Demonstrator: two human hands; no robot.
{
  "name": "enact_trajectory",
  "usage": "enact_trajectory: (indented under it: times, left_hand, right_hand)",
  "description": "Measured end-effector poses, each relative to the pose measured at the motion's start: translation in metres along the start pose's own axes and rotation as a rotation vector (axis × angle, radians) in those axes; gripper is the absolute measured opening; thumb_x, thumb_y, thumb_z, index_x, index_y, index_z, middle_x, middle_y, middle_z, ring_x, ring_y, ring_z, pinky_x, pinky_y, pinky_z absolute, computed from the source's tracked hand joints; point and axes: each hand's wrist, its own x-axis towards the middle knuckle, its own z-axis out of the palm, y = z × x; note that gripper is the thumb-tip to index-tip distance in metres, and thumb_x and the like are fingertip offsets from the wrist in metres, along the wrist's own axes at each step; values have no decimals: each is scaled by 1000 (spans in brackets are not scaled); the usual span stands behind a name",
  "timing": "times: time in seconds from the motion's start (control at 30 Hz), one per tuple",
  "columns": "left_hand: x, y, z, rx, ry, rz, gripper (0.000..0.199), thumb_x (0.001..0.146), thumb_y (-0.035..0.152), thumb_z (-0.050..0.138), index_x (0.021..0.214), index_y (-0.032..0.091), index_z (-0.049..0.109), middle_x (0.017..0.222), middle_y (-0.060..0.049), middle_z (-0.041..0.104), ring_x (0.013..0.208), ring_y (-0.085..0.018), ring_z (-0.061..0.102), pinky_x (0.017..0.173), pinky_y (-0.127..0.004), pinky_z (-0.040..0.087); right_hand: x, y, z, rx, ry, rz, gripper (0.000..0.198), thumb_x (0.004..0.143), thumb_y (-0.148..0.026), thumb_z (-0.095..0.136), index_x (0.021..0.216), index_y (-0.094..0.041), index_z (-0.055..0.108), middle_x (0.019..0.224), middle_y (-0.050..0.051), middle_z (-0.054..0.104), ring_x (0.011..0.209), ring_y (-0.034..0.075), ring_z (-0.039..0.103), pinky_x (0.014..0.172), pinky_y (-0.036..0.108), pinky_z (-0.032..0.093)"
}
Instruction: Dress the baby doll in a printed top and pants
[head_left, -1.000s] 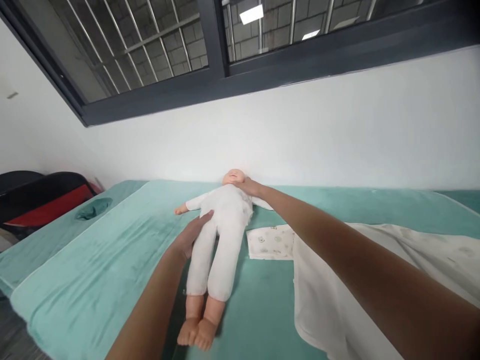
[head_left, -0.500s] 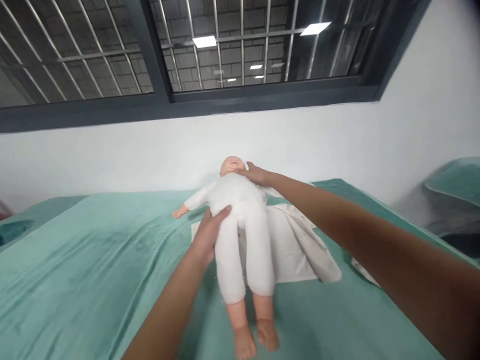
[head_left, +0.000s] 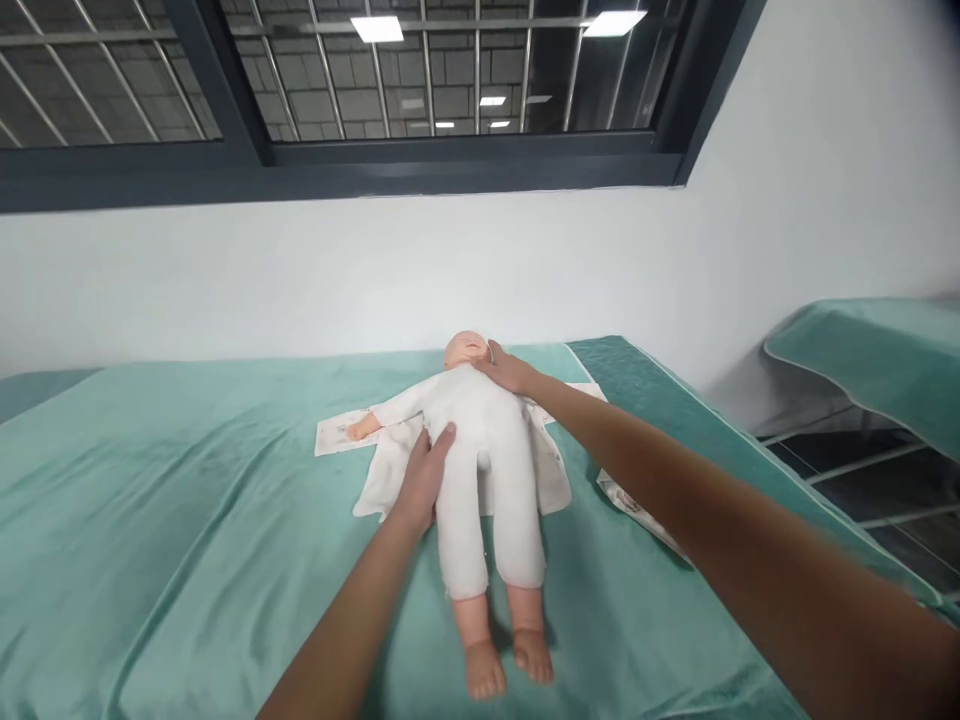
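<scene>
The doll [head_left: 484, 425], white-bodied, lies on its back between the fingers of the two hands, its bare feet pointing toward the viewer. The left hand [head_left: 424, 475] is part-closed about the hip, thumb on the front and the next finger along the flank. The right hand [head_left: 506, 368] is part-closed at the neck and shoulder, thumb across the front and a finger beside the head. The pale garment [head_left: 384, 470] lies spread beneath the doll, showing outside the left fingers and again below the right wrist; one sleeve [head_left: 328, 437], beyond the left fingertips, passes under the doll's hand. The green cover [head_left: 247, 580] extends on both sides of the fingers.

The remaining fingertips of both hands are hidden, so how far they reach underneath cannot be told. The right forearm conceals the doll's other hand and part of a patterned cloth [head_left: 634, 508], well behind the right fingers. The garment's middle is covered by the doll. Beyond the fingers, the window [head_left: 450, 165] is cut off above.
</scene>
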Motion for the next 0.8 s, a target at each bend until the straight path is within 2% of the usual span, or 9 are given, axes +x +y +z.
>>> enact_trajectory:
  times: [0.07, 0.2, 0.27, 0.37, 0.5, 0.57, 0.67, 0.73, 0.8]
  left_hand:
    - [9, -4, -4, 82, 85, 46, 58, 84, 65, 57, 120, 19, 60, 119, -14, 68, 104, -28, 66, 90, -42, 53]
    - [34, -10, -8, 291, 306, 123, 41, 93, 55, 43, 95, 18, 62, 106, -15, 70, 101, -29, 63, 91, -42, 48]
    - [43, -12, -8, 356, 356, 145, 32, 94, 45, 40, 93, 20, 61, 106, -13, 70, 103, -28, 62, 92, -42, 46]
    - [50, -17, -8, 465, 392, 122, 27, 94, 35, 36, 95, 21, 59, 106, -14, 71, 101, -31, 64, 87, -43, 46]
    - [49, -20, -12, 628, 374, 131, 30, 95, 29, 33, 93, 19, 60, 101, -17, 71, 95, -32, 66, 81, -42, 47]
    - [47, -20, -17, 752, 334, 187, 28, 95, 25, 34, 98, 18, 62, 105, -17, 70, 96, -31, 65, 81, -41, 47]
    - [45, -19, -27, 1072, 317, 378, 30, 93, 17, 39, 113, 17, 61, 128, -18, 61, 109, -31, 60, 86, -43, 46]
    - [46, -17, -36, 1276, 349, 500, 34, 91, 13, 41, 119, 16, 60, 136, -18, 54, 120, -34, 52, 93, -47, 44]
    - [52, -15, -46, 1368, 421, 500, 33, 90, 15, 44, 120, 14, 60, 132, -21, 55, 123, -37, 47, 96, -52, 41]
  right_hand:
    - [1, -8, -3, -162, 40, -82, 70, 92, -63, 47, 142, -15, 43, 132, 22, 61, 123, 40, 55, 104, 54, 38]
    - [3, -48, 14, -553, 159, -426, 49, 98, -49, 42, 130, -14, 52, 135, 19, 56, 126, 34, 49, 101, 46, 41]
    - [7, -72, 38, -626, 13, -516, 47, 97, -49, 43, 128, -15, 53, 135, 18, 56, 125, 33, 50, 97, 44, 43]
    - [19, -99, 80, -683, -257, -524, 39, 91, -47, 57, 116, -17, 60, 121, 14, 65, 110, 31, 59, 88, 41, 47]
    - [32, -111, 110, -672, -347, -491, 33, 81, -44, 69, 104, -21, 63, 103, 9, 72, 90, 27, 66, 74, 35, 47]
    - [32, -109, 108, -653, -328, -494, 30, 82, -44, 67, 103, -22, 63, 104, 7, 73, 90, 26, 66, 70, 33, 46]
    - [28, -103, 91, -615, -252, -514, 30, 88, -46, 57, 108, -23, 61, 112, 6, 71, 96, 25, 65, 70, 33, 44]
    - [25, -98, 79, -538, -183, -517, 33, 91, -48, 53, 112, -23, 59, 117, 6, 69, 100, 25, 63, 73, 32, 44]
    - [23, -92, 72, -433, -147, -506, 38, 90, -52, 54, 115, -24, 58, 117, 5, 69, 102, 25, 63, 75, 32, 43]
